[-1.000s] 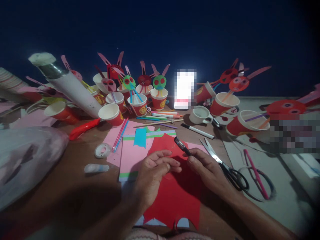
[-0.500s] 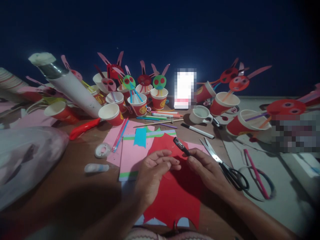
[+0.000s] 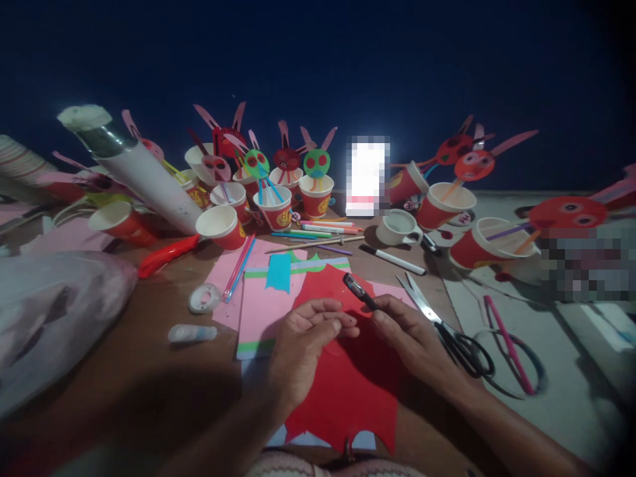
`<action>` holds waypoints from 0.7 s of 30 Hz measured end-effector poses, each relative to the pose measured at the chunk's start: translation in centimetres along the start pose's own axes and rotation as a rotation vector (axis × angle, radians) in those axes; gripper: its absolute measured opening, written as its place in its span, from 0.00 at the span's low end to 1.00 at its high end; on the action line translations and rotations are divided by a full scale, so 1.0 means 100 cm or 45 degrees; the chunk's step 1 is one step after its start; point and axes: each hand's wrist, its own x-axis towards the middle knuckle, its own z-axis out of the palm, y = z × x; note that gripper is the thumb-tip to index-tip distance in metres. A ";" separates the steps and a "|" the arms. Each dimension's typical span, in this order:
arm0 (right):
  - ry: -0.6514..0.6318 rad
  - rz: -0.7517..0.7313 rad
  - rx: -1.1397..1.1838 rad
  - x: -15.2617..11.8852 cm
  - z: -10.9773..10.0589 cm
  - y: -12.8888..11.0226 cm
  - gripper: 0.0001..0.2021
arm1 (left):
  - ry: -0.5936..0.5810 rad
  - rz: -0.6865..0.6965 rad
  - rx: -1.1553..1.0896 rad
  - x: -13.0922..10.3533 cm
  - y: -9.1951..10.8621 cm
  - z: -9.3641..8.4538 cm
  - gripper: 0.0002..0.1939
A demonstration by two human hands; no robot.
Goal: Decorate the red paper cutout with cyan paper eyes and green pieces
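Note:
Above a cut red paper sheet point(image 3: 355, 391), my right hand point(image 3: 405, 328) pinches a dark pen-like object point(image 3: 360, 291) with a clear end, tilted up to the left. Facing it, my left hand point(image 3: 311, 334) has its fingers curled and the thumb against them; whether something small lies between them cannot be made out. A small dark spot shows on one left fingertip. The two hands are a short gap apart. Under the red sheet lie pink sheets point(image 3: 256, 315) with green and pale blue edges. Scissors point(image 3: 430, 311) with black handles rest beside my right hand.
Paper cups point(image 3: 275, 211) with paper faces on straws stand along the back. A white mug point(image 3: 396, 232), a marker point(image 3: 395, 260), tape point(image 3: 203, 299) and a glue tube point(image 3: 193, 334) lie around the paper. A plastic bag point(image 3: 59, 318) fills the left; a bright screen point(image 3: 368, 175) stands behind.

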 end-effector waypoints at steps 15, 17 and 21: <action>-0.227 -0.091 -0.262 -0.008 0.003 -0.008 0.10 | 0.029 0.075 0.366 -0.002 0.007 -0.003 0.19; -0.285 -0.109 -0.370 -0.008 0.003 -0.009 0.11 | 0.061 0.105 0.458 -0.003 0.009 -0.003 0.15; -0.344 -0.251 -0.626 -0.009 0.003 -0.011 0.12 | 0.149 0.228 0.572 -0.007 0.006 -0.003 0.08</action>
